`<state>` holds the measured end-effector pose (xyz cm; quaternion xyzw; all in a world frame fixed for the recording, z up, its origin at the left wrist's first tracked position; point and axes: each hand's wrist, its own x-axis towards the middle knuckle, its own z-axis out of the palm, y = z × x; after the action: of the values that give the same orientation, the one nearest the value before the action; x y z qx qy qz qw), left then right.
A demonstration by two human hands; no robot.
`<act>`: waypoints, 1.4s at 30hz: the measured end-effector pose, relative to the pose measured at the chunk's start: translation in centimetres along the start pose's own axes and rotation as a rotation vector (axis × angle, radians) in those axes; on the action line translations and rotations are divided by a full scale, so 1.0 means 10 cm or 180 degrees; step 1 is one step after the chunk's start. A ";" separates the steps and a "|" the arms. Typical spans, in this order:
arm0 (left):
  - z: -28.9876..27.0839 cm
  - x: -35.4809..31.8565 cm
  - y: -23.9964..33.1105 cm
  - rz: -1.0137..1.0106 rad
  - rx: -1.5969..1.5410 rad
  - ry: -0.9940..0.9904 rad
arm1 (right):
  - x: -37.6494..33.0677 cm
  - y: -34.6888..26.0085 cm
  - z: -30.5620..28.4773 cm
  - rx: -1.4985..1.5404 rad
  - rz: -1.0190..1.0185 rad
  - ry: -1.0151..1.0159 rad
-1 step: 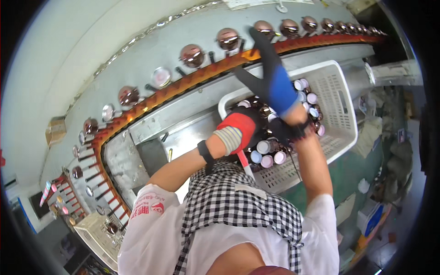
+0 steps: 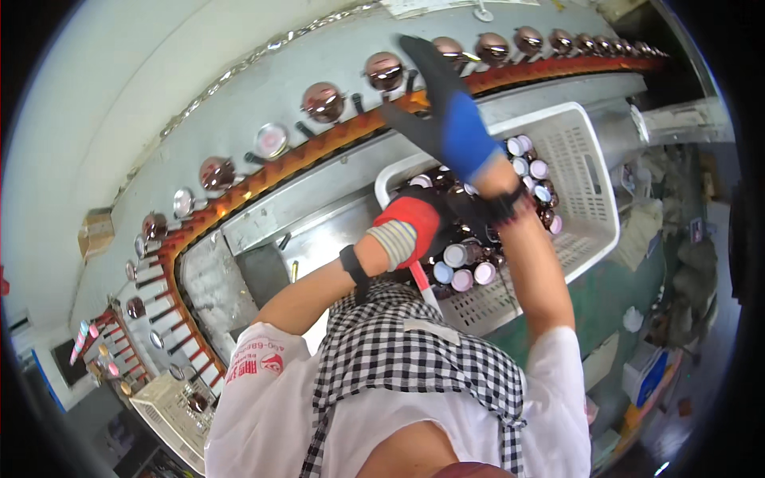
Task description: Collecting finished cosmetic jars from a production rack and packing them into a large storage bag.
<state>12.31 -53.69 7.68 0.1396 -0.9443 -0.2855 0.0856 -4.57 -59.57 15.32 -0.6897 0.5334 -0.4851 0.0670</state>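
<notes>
My right hand (image 2: 446, 119), in a black and blue glove, reaches over the edge of a spindle conveyor (image 2: 358, 125). Its fingers and thumb are stretched apart, and nothing shows in its grasp. Just left of the fingers stands a shiny brown-pink rounded piece (image 2: 384, 72), with another (image 2: 323, 102) farther left on the line. Low over a white plastic basket (image 2: 590, 143) is my left hand (image 2: 414, 223), in a red and black glove. Its dark fingers blend into the dark glossy pieces (image 2: 472, 253) there, so their grip is hidden. Several of those pieces show pale round ends.
The conveyor curves from the far right round to the left, carrying several pieces on black holders. A pale disc-faced piece (image 2: 272, 140) sits among them. A metal ledge (image 2: 295, 215) lies between belt and basket. A cream crate (image 2: 163, 406) stands at lower left.
My right hand has shifted left along the conveyor, fingers still spread. The pieces on the line have moved slightly left. My left hand stays almost in place over the basket.
</notes>
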 end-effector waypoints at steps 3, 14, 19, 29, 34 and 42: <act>-0.11 0.03 0.06 0.0152 0.0018 0.0078 | 0.54 0.21 0.51 -0.0801 0.0033 -0.0522; -0.02 -0.10 -0.04 -0.0137 0.0099 -0.0600 | -0.51 -0.34 -0.56 -0.0609 0.1064 -0.1546; -0.10 0.07 0.00 0.0170 -0.0196 -0.0089 | 0.11 0.14 -0.39 -0.0843 0.0082 0.0012; -0.12 0.14 0.03 0.0145 -0.0135 0.0051 | -0.33 -0.20 -0.54 -0.0700 0.0596 -0.1490; -0.07 0.15 0.00 0.0231 -0.0209 -0.0061 | -0.02 0.34 -0.91 -0.1033 0.0489 -0.0221; -0.03 0.14 0.00 0.0257 -0.0333 0.0154 | 0.40 0.91 -0.31 -0.1301 0.0831 -0.1044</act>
<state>11.06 -54.34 8.03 0.1037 -0.9306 -0.3273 0.1270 -13.18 -65.28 13.77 -0.6837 0.6863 -0.2369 0.0739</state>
